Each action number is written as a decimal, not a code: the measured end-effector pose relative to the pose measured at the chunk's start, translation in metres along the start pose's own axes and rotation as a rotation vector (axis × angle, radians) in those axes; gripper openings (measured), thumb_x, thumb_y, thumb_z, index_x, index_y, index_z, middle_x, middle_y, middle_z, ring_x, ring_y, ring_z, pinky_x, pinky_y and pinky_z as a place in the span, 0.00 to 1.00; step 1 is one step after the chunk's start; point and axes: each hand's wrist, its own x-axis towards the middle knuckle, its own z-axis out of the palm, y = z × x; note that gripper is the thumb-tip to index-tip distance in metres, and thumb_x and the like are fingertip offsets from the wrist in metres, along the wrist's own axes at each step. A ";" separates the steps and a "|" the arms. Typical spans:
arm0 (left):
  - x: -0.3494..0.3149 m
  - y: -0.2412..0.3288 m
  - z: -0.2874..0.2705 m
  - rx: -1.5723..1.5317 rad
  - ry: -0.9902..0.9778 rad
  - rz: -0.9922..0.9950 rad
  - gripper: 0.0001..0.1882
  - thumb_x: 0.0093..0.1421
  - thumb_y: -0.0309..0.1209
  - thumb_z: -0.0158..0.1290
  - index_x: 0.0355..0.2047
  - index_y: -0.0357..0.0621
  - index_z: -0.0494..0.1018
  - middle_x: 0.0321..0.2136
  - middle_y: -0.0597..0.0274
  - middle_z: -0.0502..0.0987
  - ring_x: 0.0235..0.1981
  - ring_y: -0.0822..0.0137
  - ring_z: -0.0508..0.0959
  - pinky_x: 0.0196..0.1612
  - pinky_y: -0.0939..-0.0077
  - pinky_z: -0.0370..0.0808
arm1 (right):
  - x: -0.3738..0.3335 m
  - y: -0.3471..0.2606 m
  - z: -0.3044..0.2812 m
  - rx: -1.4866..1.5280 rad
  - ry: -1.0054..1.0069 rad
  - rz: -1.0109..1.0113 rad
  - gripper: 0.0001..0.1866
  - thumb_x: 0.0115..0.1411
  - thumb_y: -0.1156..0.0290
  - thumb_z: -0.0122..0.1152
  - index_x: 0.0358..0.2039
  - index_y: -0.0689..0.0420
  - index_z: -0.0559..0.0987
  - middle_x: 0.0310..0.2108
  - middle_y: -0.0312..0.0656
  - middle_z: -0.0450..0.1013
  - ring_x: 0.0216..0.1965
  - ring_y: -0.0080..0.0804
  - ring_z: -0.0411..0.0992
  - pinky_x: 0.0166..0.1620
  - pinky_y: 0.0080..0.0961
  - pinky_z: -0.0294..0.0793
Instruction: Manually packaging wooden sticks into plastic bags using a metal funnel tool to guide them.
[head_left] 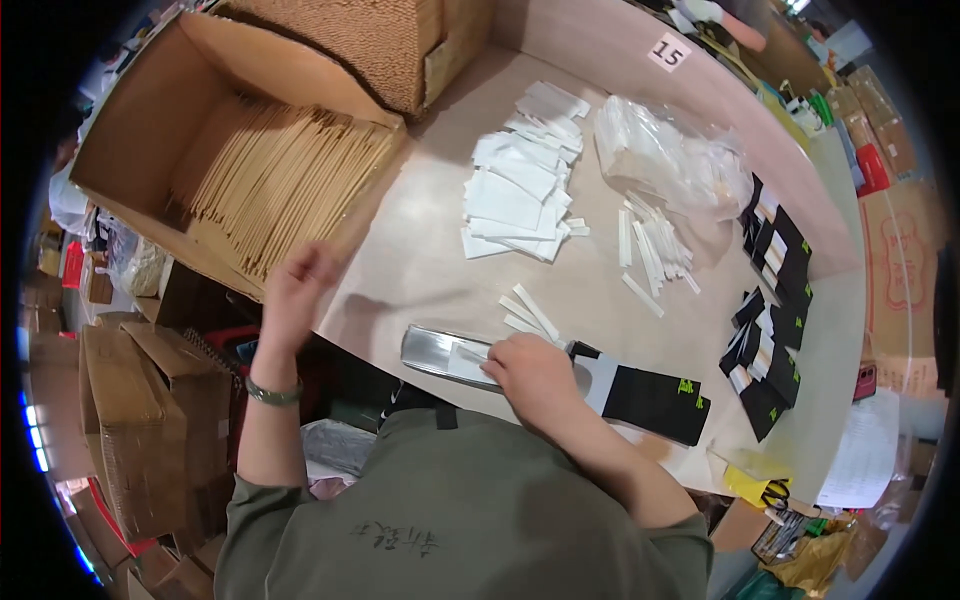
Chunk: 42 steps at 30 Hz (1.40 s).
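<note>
My right hand [535, 375] is closed at the table's front edge, its fingertips pinching a white paper slip [466, 357]. That slip lies over a long, shiny silver metal holder [424, 347]. To the right of this hand lies a flat black sleeve [655, 400] with green markings and a pale grey section at its left end. My left hand [298, 285] is raised by the front corner of an open cardboard box [140, 150]; its fingers are bent and blurred, so its grip is unclear. Tightly packed brown cardboard pieces [285, 175] fill much of that box.
Beyond my hands, white paper pieces [515, 195] are heaped mid-table, with white strips [655, 245] beside them. A clear plastic bag [675, 155] sits at the back. Black sleeves [765, 370] are piled at right. Another carton [330, 40] stands behind; a raised partition [600, 40] borders the table.
</note>
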 end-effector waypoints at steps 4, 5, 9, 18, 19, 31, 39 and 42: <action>-0.035 0.018 0.026 -0.144 -0.540 -0.180 0.06 0.64 0.23 0.56 0.40 0.35 0.77 0.29 0.70 0.76 0.30 0.79 0.73 0.35 0.83 0.71 | -0.012 -0.003 -0.012 -0.121 0.035 -0.075 0.13 0.50 0.67 0.70 0.27 0.57 0.73 0.31 0.44 0.73 0.34 0.46 0.71 0.38 0.42 0.71; -0.038 0.018 0.024 -0.143 -0.540 -0.186 0.06 0.64 0.23 0.56 0.40 0.35 0.77 0.29 0.70 0.76 0.30 0.79 0.73 0.35 0.83 0.71 | -0.021 -0.002 -0.023 -0.094 0.115 -0.081 0.14 0.48 0.67 0.72 0.27 0.57 0.73 0.33 0.44 0.73 0.36 0.46 0.71 0.41 0.42 0.71; -0.044 0.001 0.049 0.135 -0.581 -0.033 0.06 0.59 0.24 0.60 0.35 0.35 0.76 0.28 0.64 0.79 0.30 0.72 0.79 0.32 0.75 0.75 | -0.045 0.013 -0.046 -0.099 -0.011 -0.108 0.17 0.45 0.69 0.74 0.28 0.60 0.73 0.51 0.54 0.69 0.49 0.53 0.69 0.53 0.43 0.69; -0.057 0.031 0.154 0.418 -0.241 0.340 0.11 0.56 0.23 0.60 0.40 0.39 0.75 0.33 0.54 0.76 0.34 0.60 0.79 0.37 0.67 0.76 | -0.043 0.018 -0.035 -0.209 0.001 -0.006 0.21 0.44 0.69 0.73 0.36 0.63 0.73 0.55 0.58 0.67 0.55 0.56 0.66 0.56 0.45 0.68; -0.060 0.029 0.156 0.393 -0.233 0.206 0.12 0.56 0.23 0.60 0.41 0.39 0.74 0.34 0.54 0.76 0.34 0.60 0.79 0.38 0.67 0.77 | -0.045 0.019 -0.035 -0.206 0.003 0.002 0.21 0.44 0.69 0.73 0.36 0.63 0.73 0.55 0.58 0.67 0.55 0.56 0.66 0.56 0.45 0.68; -0.050 0.051 0.139 0.824 -0.575 0.522 0.27 0.42 0.42 0.70 0.37 0.42 0.72 0.31 0.53 0.75 0.32 0.51 0.75 0.37 0.62 0.74 | -0.037 0.066 -0.130 0.075 -0.205 0.188 0.14 0.46 0.62 0.75 0.22 0.58 0.80 0.37 0.47 0.72 0.41 0.45 0.73 0.41 0.36 0.74; -0.088 0.067 0.183 0.065 -1.118 0.334 0.23 0.48 0.33 0.64 0.42 0.37 0.70 0.41 0.48 0.76 0.42 0.56 0.76 0.46 0.67 0.73 | -0.074 0.075 -0.078 0.231 -0.234 0.260 0.24 0.51 0.61 0.70 0.42 0.62 0.74 0.55 0.59 0.66 0.59 0.56 0.63 0.61 0.46 0.62; -0.081 0.083 0.175 0.146 -1.079 0.175 0.16 0.49 0.31 0.59 0.36 0.38 0.71 0.28 0.51 0.76 0.34 0.50 0.78 0.39 0.64 0.75 | -0.056 0.057 -0.078 -0.445 -0.136 -0.161 0.21 0.54 0.56 0.68 0.34 0.61 0.74 0.50 0.56 0.70 0.54 0.51 0.68 0.53 0.41 0.69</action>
